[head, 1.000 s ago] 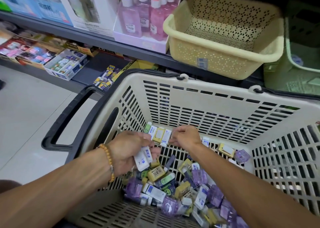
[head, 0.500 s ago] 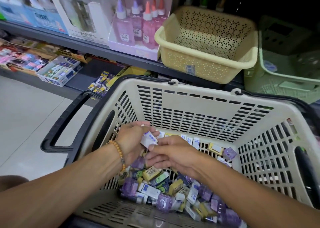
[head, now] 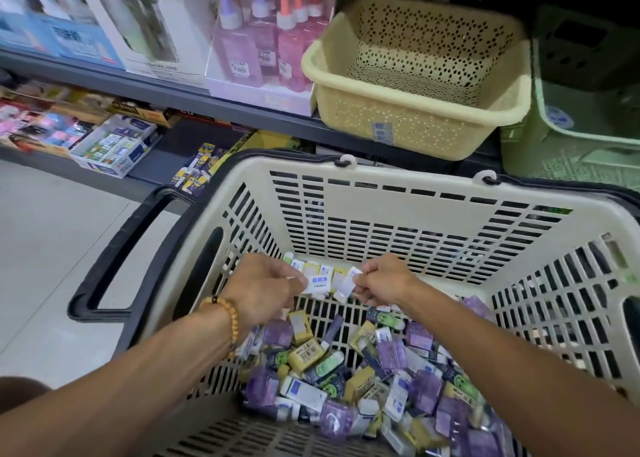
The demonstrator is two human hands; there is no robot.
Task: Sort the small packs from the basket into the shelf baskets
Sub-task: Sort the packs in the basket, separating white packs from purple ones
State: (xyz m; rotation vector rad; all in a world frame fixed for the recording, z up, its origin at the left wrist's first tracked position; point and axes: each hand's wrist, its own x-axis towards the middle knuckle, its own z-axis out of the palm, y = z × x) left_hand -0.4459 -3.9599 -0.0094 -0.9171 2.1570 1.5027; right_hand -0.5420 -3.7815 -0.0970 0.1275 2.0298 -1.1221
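Observation:
A cream shopping basket [head: 381,196] with black handles holds a heap of small packs [head: 363,373], white, yellow and purple. Both my hands are inside it, above the heap. My left hand [head: 263,290], with a bead bracelet on the wrist, pinches a white pack with blue print [head: 318,283]. My right hand [head: 384,280] pinches another white pack [head: 346,285] right beside it. A row of packs lies against the far wall behind my hands. On the shelf beyond stand a yellow perforated shelf basket [head: 408,124] and a green shelf basket [head: 581,134].
Glue bottles in a display box [head: 266,58] and other boxed goods fill the shelf left of the yellow basket. A lower shelf holds small boxes [head: 114,144]. The basket's black handle [head: 114,259] sticks out to the left over the light tiled floor [head: 52,248].
My hands have drawn apart a little and risen toward the far wall, each now pinching its own white pack. The view has tilted slightly, showing more of the shelf baskets.

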